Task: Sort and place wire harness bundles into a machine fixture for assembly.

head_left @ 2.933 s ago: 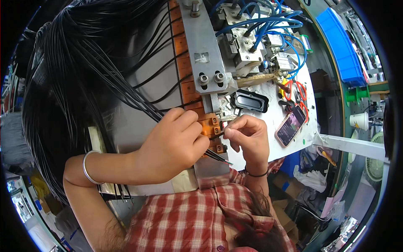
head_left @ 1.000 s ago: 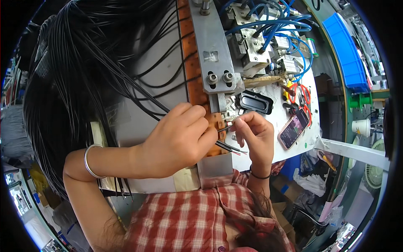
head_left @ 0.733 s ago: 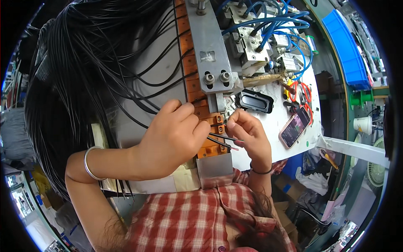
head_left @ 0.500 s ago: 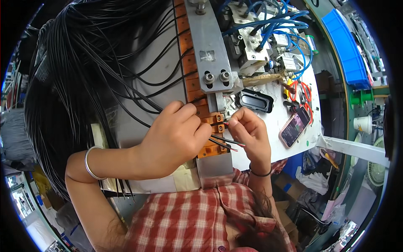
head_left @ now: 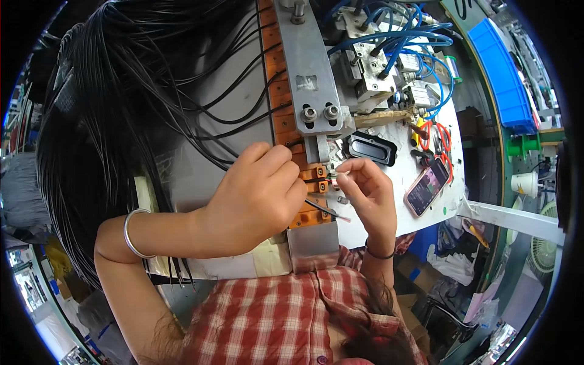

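My left hand (head_left: 258, 194) is closed at the near end of a row of orange blocks (head_left: 283, 125), with its fingers around black cables. One black cable (head_left: 316, 207) pokes out past the fingers, its thin stripped end blurred. Another passes through an orange block (head_left: 319, 187) and fans out into fine coloured wires (head_left: 331, 177). Beside these wires, my right hand (head_left: 372, 198) is curled with thumb and forefinger in a pinch; anything between the tips is too small to make out. A grey metal clamp bar (head_left: 310, 73) lies over the farther blocks.
A thick bundle of black cables (head_left: 97, 79) hangs at the left. Beyond the bar stand metal cylinders with blue air hoses (head_left: 389, 52). A black tray (head_left: 371, 148), a phone (head_left: 427, 187) and red-handled pliers (head_left: 447, 143) lie on the white table, near a blue bin (head_left: 500, 76).
My right hand has shifted slightly right, away from the blocks, and the fine wires show more. Fewer cable ends show below my left fingers. My left hand has hardly moved.
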